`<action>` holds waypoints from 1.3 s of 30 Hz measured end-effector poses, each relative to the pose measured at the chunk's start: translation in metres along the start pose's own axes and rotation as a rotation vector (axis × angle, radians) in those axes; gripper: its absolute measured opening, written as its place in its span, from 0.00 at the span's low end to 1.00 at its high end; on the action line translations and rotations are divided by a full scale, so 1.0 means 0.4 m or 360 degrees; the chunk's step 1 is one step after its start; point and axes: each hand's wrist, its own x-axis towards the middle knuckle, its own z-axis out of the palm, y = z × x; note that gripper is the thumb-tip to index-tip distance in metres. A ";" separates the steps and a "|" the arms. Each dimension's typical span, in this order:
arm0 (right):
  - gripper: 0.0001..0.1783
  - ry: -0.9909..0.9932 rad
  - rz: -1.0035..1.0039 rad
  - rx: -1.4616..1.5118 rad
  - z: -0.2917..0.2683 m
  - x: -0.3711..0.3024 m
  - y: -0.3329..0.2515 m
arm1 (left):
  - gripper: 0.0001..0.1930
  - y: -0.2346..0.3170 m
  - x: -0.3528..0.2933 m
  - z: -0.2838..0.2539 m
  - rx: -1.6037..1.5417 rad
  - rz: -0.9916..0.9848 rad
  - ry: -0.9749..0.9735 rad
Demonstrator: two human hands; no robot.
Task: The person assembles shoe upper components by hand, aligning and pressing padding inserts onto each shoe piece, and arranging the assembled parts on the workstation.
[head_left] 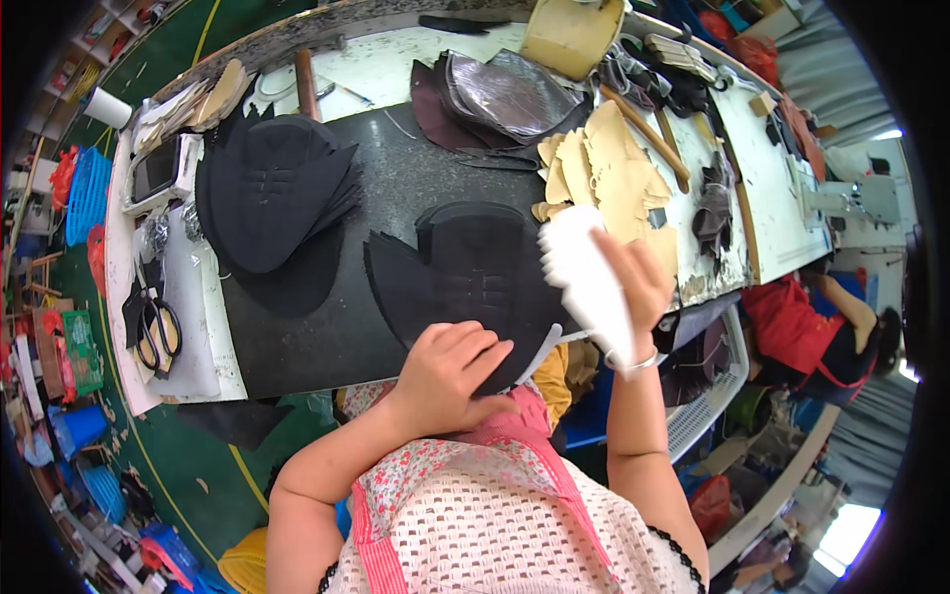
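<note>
At the table's near edge, a stack of black cut shoe-upper pieces (pixel 485 252) lies on a dark work mat (pixel 282 346). My left hand (pixel 450 371) rests on the stack's lower left edge, its fingers apart and the thumb nearer to me. A thin white piece (pixel 584 272) with a toothed edge is gripped in my right hand (pixel 638 287), raised to the right of the stack and smeared by motion. Just beyond it lies a pile of beige toothed pieces (pixel 609 168). A grey-white strip (pixel 539 354) shows at the stack's lower right.
Another black stack (pixel 267 193) occupies the mat's left. Scissors (pixel 158 332) and a small device with a screen (pixel 163 170) lie farther left. Dark and silvery pieces (pixel 505 94), a hammer (pixel 307 84) and a tub (pixel 572 38) stand along the back. A person in red (pixel 792 327) is at right.
</note>
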 end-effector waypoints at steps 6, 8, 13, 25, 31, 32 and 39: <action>0.27 -0.0174 -0.0198 0.0568 0.042 -0.021 -0.091 | 0.13 0.018 0.029 -0.033 -0.1550 -0.1259 0.0199; 0.18 -0.0128 0.1092 0.1784 0.014 -0.036 -0.140 | 0.07 0.018 0.023 -0.017 -0.1649 -0.1283 0.0566; 0.10 -0.0585 0.0538 0.1407 -0.027 -0.085 -0.127 | 0.13 -0.017 -0.008 -0.018 -0.1748 -0.1039 0.0698; 0.06 -0.0442 0.0550 0.1764 -0.104 -0.104 -0.164 | 0.13 0.084 0.066 -0.023 -0.0331 0.0049 0.0203; 0.06 -0.0471 0.0381 0.1864 -0.101 -0.104 -0.179 | 0.10 0.102 0.081 -0.059 -0.0617 0.0033 0.0009; 0.06 -0.0498 0.0439 0.1942 -0.097 -0.106 -0.179 | 0.09 0.100 0.082 -0.062 -0.0660 -0.0008 -0.0034; 0.05 -0.0404 0.0547 0.2293 -0.063 -0.116 -0.165 | 0.11 0.053 0.029 -0.059 -0.1410 -0.0514 -0.0045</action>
